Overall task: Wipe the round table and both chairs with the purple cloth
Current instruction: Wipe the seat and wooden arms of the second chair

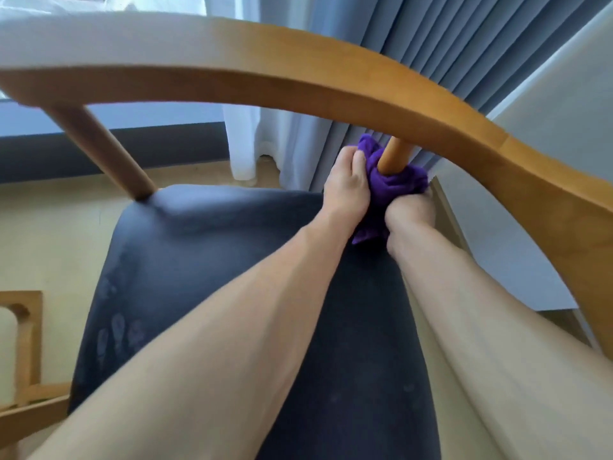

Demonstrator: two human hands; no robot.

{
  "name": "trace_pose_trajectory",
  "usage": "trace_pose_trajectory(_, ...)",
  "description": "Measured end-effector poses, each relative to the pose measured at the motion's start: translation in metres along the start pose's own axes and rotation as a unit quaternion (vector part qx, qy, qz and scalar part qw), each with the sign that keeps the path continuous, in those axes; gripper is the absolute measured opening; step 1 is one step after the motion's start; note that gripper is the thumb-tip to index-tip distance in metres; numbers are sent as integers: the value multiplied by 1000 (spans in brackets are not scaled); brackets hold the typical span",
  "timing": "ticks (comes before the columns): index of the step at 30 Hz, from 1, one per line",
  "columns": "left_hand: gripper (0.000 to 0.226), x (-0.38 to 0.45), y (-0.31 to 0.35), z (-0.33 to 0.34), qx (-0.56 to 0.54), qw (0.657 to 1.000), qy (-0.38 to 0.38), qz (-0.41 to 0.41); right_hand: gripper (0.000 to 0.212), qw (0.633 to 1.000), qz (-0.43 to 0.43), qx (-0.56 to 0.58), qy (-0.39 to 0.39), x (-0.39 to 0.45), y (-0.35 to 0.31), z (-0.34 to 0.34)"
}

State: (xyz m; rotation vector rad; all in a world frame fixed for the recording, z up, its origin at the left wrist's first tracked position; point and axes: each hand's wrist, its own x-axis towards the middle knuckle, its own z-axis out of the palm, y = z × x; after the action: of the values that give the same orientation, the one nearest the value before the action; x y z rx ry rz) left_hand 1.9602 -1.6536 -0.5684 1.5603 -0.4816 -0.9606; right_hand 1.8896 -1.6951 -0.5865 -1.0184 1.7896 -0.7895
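Observation:
A wooden chair with a curved backrest rail (298, 81) and a dark blue seat (185, 260) fills the view. The purple cloth (394, 184) is wrapped round the base of the chair's right back post (393, 157), where the post meets the seat. My left hand (346, 184) grips the cloth from the left side of the post. From the right, my right hand (409, 210) grips the cloth lower down. Both forearms stretch across the seat. The round table is out of view.
The left back post (102, 151) slants down to the seat. Grey curtains (414, 44) and a white sheer curtain (252, 141) hang behind the chair. A pale wall (557, 121) is at right. Part of another wooden frame (23, 353) shows at lower left, on a beige floor.

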Motion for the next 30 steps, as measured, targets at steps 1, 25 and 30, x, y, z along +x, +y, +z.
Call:
trace_pose_trajectory(1, 24, -7, 3, -3, -17, 999, 33, 3, 38, 1000, -13, -3, 14, -14, -4, -1)
trace_pose_trajectory(25, 20, -10, 64, -297, -326, 892, 274, 148, 21, 916, -83, 209, -333, -241, -26, 189)
trace_pose_trajectory(30, 32, 11, 40, -299, -217, 952, 213, 29, 27, 934, -60, 98, -337, -231, -10, 198)
